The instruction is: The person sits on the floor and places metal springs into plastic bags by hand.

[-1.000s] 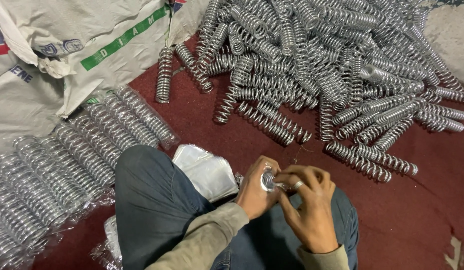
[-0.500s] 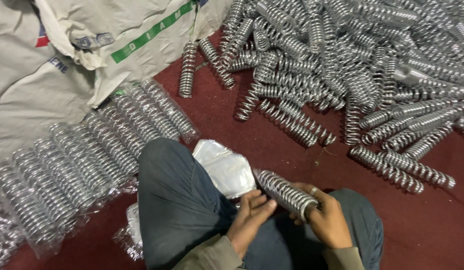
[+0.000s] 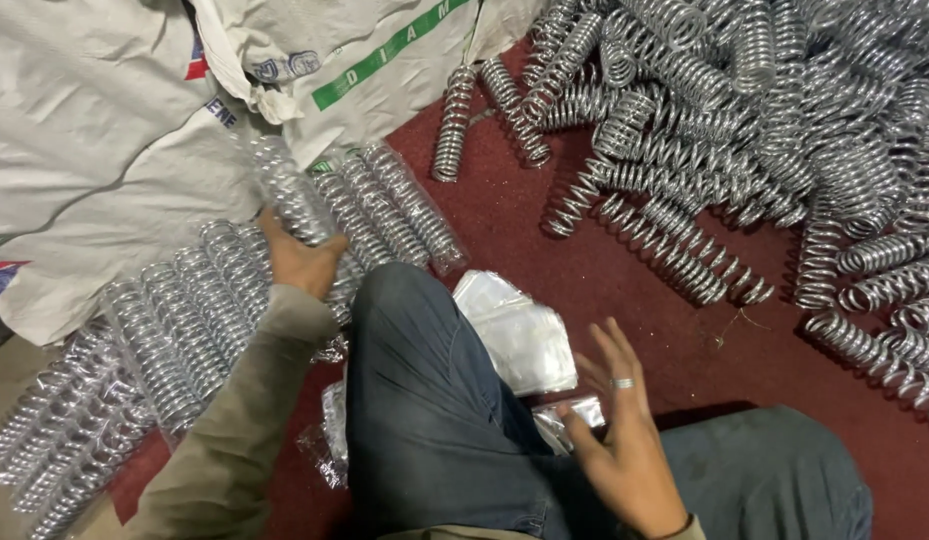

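A seated worker's left hand (image 3: 302, 262) grips a plastic-wrapped metal spring (image 3: 289, 195) over the row of bagged springs (image 3: 174, 320) at left, while the right hand (image 3: 619, 430), fingers spread and empty, hovers near a stack of clear bags (image 3: 514, 330); loose springs (image 3: 744, 120) heap far right.

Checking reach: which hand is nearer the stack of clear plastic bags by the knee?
Right. The right hand hovers just beside the stack of clear plastic bags; the left hand is across the knee, holding a bagged spring.
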